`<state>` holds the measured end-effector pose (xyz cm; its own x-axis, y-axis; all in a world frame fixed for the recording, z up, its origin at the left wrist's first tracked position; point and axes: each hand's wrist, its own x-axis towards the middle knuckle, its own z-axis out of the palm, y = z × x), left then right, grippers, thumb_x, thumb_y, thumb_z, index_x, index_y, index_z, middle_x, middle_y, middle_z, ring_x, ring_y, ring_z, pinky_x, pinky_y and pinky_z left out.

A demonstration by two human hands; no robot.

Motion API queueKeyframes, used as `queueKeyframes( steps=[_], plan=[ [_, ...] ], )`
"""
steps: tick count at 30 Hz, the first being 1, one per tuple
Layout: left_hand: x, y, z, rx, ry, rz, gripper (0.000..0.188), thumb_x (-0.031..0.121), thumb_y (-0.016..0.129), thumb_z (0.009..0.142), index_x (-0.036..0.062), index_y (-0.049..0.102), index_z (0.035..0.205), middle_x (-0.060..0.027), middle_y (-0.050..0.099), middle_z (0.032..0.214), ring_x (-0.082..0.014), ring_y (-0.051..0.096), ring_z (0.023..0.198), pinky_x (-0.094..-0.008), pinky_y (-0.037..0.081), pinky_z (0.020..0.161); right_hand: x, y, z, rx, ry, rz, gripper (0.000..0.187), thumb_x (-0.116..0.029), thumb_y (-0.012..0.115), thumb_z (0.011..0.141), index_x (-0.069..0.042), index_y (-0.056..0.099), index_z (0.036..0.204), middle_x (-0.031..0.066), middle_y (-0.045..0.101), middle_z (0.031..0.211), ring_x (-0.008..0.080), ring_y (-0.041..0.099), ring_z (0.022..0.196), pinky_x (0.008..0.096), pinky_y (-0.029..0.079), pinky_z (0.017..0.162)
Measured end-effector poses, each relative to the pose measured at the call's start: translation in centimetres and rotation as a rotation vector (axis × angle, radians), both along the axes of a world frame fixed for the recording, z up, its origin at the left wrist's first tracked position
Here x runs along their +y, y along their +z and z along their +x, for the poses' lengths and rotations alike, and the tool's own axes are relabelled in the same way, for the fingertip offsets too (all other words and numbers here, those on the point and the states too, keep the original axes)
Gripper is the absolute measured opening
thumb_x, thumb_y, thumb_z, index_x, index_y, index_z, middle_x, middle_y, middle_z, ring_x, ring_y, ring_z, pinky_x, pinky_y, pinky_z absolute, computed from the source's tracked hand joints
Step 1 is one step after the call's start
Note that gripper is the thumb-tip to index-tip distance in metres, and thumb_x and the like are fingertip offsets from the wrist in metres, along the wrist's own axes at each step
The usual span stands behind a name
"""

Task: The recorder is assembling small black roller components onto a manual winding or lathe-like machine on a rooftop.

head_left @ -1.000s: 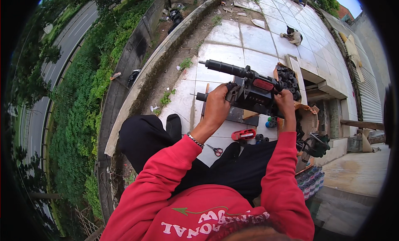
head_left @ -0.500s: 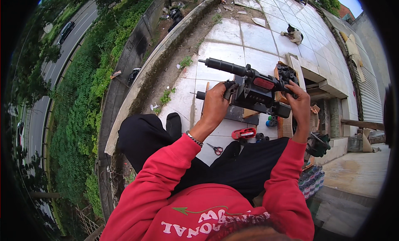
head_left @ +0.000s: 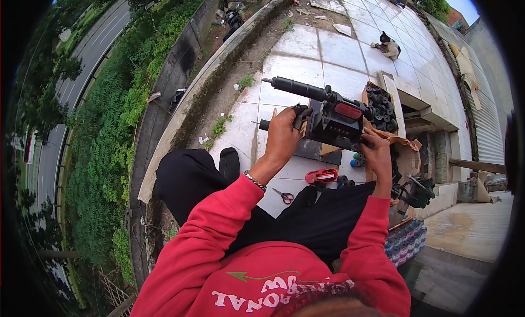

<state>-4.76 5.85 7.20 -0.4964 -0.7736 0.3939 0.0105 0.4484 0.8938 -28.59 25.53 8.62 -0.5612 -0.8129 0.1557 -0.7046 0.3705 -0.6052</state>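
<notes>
A black machine (head_left: 340, 120) with a red panel, a row of small windows and a long black spindle (head_left: 298, 88) pointing left sits in front of me above the tiles. My left hand (head_left: 283, 135) is closed round its left side, thumb and fingers on a dark part there. At the machine's lower right end, the bent fingers of my right hand (head_left: 377, 152) grip it and cover that end. A thin rod with a black sleeve (head_left: 264, 124) sticks out left, beyond my left hand. Beneath the machine lies a dark flat base (head_left: 317, 152), partly hidden.
Scissors (head_left: 284, 196), a red tool (head_left: 321, 175), dark spools (head_left: 343, 180) and blue-green spools (head_left: 357, 159) lie by my legs. A box of black cylinders (head_left: 381, 106) stands at right. A cat (head_left: 389, 46) rests on the tiles. A low wall (head_left: 188, 106) runs along the left.
My right hand has moved down from the machine's upper right end to its lower right end. The left hand keeps its grip, and the machine has hardly moved.
</notes>
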Motion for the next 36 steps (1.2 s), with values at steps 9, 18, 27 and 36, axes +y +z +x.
queueKeyframes(
  steps=[9,18,27,36],
  plan=[
    [-0.1,-0.7,0.1,-0.033,0.03,0.01,0.034,-0.013,0.058,0.085,-0.0018,0.074,0.113,-0.0207,0.074,0.099,-0.0307,0.074,0.09,-0.0357,0.054,0.079,-3.2,5.4,-3.6,-0.1,-0.043,-0.196,0.028,-0.001,0.071,0.09,0.002,0.074,0.118,0.0126,0.075,0.119,0.0137,0.068,0.108,0.0303,0.053,0.092],
    [-0.4,-1.2,0.0,-0.043,0.047,0.022,0.031,-0.012,0.058,0.087,-0.0022,0.074,0.112,-0.0206,0.074,0.101,-0.0305,0.074,0.091,-0.0355,0.054,0.079,-3.7,-2.3,-4.9,-0.069,-0.027,-0.003,0.026,-0.004,0.073,0.086,0.003,0.074,0.111,0.0149,0.076,0.1,0.0169,0.072,0.089,0.0321,0.053,0.082],
    [-0.3,-1.1,0.2,-0.068,0.022,0.034,0.034,-0.014,0.055,0.086,-0.0028,0.073,0.113,-0.0219,0.074,0.101,-0.0315,0.074,0.092,-0.0349,0.055,0.081,1.4,3.1,0.7,-0.078,0.038,-0.052,0.031,-0.002,0.077,0.082,-0.001,0.078,0.112,0.0244,0.07,0.128,0.031,0.06,0.133,0.0408,0.043,0.111],
    [-0.1,-1.0,0.3,-0.067,0.033,0.018,0.038,-0.016,0.053,0.082,-0.0028,0.074,0.112,-0.0219,0.074,0.102,-0.0331,0.074,0.093,-0.0355,0.055,0.08,-4.9,4.0,-4.8,0.01,-0.038,-0.211,0.027,-0.006,0.073,0.088,-0.005,0.077,0.114,0.0153,0.078,0.106,0.0154,0.072,0.1,0.0291,0.053,0.086]
  ],
)
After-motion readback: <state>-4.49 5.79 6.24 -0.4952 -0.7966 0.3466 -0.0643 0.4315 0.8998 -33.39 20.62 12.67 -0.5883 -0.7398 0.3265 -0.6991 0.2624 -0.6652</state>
